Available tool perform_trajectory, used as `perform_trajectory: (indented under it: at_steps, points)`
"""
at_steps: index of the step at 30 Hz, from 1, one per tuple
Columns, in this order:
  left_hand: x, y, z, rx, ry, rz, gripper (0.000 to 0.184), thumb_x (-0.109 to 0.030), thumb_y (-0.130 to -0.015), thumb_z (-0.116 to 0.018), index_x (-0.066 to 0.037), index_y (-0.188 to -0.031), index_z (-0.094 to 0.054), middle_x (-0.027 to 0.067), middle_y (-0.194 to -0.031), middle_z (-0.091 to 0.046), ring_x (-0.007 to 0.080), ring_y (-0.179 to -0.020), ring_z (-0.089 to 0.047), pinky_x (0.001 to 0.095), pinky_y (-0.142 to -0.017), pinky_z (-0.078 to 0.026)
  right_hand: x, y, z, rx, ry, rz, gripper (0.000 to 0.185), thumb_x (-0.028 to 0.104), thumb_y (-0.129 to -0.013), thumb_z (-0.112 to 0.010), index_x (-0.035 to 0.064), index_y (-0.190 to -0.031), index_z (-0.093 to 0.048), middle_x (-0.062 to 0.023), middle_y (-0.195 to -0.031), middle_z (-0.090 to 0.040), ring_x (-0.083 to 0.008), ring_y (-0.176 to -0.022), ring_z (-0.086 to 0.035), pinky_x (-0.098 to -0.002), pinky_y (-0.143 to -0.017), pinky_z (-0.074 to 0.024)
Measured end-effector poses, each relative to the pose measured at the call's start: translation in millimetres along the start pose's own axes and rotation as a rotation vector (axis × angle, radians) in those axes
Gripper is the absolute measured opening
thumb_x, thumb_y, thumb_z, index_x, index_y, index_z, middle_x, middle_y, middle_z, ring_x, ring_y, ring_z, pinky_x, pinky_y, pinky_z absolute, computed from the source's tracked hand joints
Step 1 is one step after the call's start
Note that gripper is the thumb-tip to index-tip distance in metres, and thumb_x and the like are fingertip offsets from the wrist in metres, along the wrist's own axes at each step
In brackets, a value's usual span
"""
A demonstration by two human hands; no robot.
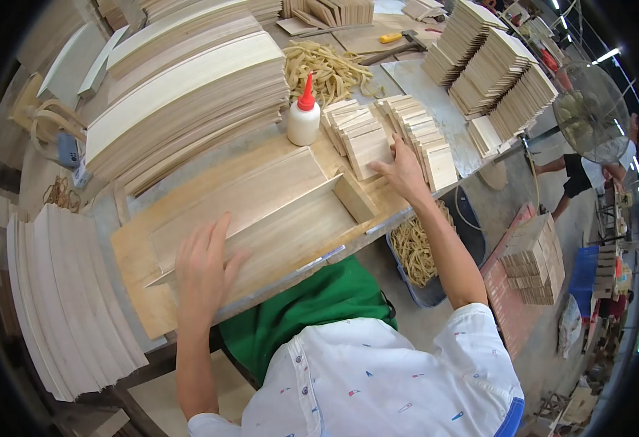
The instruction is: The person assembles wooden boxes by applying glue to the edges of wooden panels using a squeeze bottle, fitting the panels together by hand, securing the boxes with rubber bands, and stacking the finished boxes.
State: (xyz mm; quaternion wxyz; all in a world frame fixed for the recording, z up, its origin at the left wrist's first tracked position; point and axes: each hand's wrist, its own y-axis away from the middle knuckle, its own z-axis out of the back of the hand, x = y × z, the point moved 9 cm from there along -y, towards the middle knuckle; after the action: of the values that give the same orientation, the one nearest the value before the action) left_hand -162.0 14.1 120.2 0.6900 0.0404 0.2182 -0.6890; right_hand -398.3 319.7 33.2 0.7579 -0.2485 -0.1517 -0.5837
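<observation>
My left hand point(207, 266), slightly blurred, has its fingers spread over the left end of a partly assembled wooden box. The box's long board point(283, 229) and short end piece point(354, 198) stand against a flat panel point(239, 193) on the work board. At the right, my right hand point(407, 171) pinches the right edge of a small wooden panel point(368, 151) between thumb and fingers. That panel lies at the front of a leaning row of similar pieces. A second row of small panels point(425, 146) is just beyond my right hand. A white glue bottle point(304, 124) with a red tip stands behind the box.
Tall stacks of long boards point(188, 102) fill the back left, with more boards point(65, 298) at the left. Wood strips point(330, 69), a hammer point(399, 47) and panel stacks point(490, 62) lie behind. A bin of strips point(418, 251) sits below; a fan point(589, 109) and another person point(581, 171) are at right.
</observation>
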Motion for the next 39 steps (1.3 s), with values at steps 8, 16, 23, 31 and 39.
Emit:
perform_trajectory:
  at_steps: [8, 16, 23, 31, 39]
  points:
    - [-16, 18, 35, -0.332, 0.012, 0.026, 0.052, -0.006, -0.076, -0.07, -0.002, -0.125, -0.053, 0.0161, -0.12, -0.058, 0.0363, -0.114, -0.053, 0.0424, -0.097, -0.041, -23, 5, 13, 0.006, -0.214, -0.129, 0.061, 0.018, -0.078, -0.073, -0.0063, -0.127, -0.048, -0.0158, -0.1, -0.062, -0.0255, -0.091, -0.06, -0.0335, -0.085, -0.047]
    - [-70, -12, -23, -0.251, 1.025, 0.193, 0.054, -0.001, -0.078, -0.069, 0.001, -0.128, -0.049, 0.0146, -0.12, -0.058, 0.0261, -0.11, -0.057, 0.0353, -0.096, -0.044, 69, 43, 65, 0.006, -1.266, -0.291, 0.019, 0.01, -0.088, -0.064, 0.0008, -0.104, -0.06, -0.0001, -0.089, -0.06, -0.0046, -0.076, -0.054, -0.0193, -0.07, -0.0444]
    - [-23, 23, -26, -0.357, 1.307, 0.504, 0.034, -0.005, -0.084, -0.067, 0.003, -0.114, -0.056, 0.0089, -0.098, -0.056, 0.0177, -0.088, -0.054, 0.028, -0.08, -0.045, 160, 87, 36, 0.411, -0.829, -0.031, 0.016, 0.004, -0.089, -0.059, -0.0014, -0.103, -0.061, -0.0026, -0.092, -0.061, -0.0108, -0.086, -0.058, -0.0245, -0.078, -0.0468]
    - [80, 198, 113, -0.733, 0.207, 0.819, 0.017, -0.004, -0.085, -0.06, 0.005, -0.099, -0.06, 0.0105, -0.089, -0.056, 0.0196, -0.083, -0.056, 0.0309, -0.075, -0.045, 118, 57, 27, 0.285, -0.439, 0.239, 0.027, 0.013, -0.093, -0.059, 0.0043, -0.118, -0.061, -0.0041, -0.117, -0.058, -0.0144, -0.099, -0.052, -0.0264, -0.085, -0.0413]
    - [122, 178, 57, -0.427, 0.189, 0.903, 0.03, -0.007, -0.083, -0.06, 0.001, -0.112, -0.061, 0.0122, -0.089, -0.055, 0.0237, -0.082, -0.055, 0.0319, -0.075, -0.044, 113, 61, 15, 0.286, -0.425, 0.253, 0.026, 0.013, -0.093, -0.058, 0.0054, -0.118, -0.062, -0.0003, -0.114, -0.058, -0.0104, -0.092, -0.048, -0.0211, -0.079, -0.0382]
